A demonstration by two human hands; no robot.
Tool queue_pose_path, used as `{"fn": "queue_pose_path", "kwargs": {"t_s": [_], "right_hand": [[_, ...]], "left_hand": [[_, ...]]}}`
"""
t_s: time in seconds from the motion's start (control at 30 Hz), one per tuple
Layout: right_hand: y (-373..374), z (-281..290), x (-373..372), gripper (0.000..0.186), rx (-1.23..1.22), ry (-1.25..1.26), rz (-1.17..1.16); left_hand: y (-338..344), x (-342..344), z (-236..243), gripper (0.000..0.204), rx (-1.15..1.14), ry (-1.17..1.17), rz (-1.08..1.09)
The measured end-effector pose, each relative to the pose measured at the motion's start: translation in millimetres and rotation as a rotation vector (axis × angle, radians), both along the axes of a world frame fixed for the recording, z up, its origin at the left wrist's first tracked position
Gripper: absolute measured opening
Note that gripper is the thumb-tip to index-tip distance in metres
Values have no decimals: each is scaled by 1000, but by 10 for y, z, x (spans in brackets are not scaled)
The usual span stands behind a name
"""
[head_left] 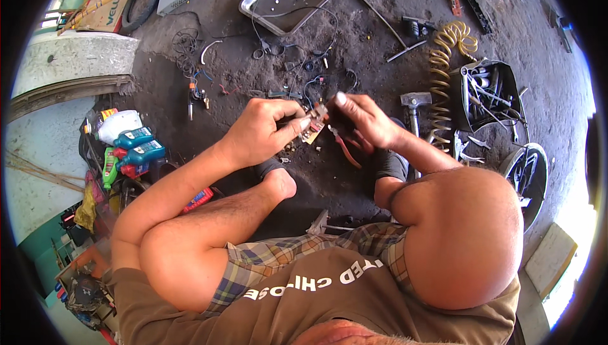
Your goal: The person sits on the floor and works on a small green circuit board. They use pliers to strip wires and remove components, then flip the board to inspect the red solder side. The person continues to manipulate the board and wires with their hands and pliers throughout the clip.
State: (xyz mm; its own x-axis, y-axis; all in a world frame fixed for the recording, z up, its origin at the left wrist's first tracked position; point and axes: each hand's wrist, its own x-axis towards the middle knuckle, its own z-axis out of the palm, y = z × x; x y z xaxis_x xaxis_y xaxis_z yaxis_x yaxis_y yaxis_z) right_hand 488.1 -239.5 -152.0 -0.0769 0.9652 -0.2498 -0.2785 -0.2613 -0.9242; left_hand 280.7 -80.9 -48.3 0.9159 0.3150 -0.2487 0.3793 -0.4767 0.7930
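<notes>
While I pinch the small part (314,127) with the left hand (263,131) above the floor (373,34), the right hand (373,120) curls close by it — whether gripping anything, I can't tell — near red pliers (346,152).

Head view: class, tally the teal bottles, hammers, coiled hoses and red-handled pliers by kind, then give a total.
Teal bottles: 2
Hammers: 1
Coiled hoses: 1
Red-handled pliers: 1
Total: 5
</notes>
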Motion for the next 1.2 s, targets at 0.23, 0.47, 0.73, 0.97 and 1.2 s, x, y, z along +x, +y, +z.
{"fn": "queue_pose_path", "kwargs": {"t_s": [0.23,0.47,0.73,0.97,1.2], "right_hand": [[-521,-1336,-184,77,-241,-1167,292],[-611,-1772,-272,48,-328,-1202,319],[-543,-1343,-127,37,-302,-711,300],[-199,-811,165,31,-378,-665,160],[-359,-1426,-156,44,60,-1359,9]], "left_hand": [[27,-72,-8,23,-24,45,262],[119,25,41,24,-174,65,362],[197,34,130,26,-522,106,517],[202,52,144,26,-645,134,592],[245,108,156,27,-633,118,597]]}}
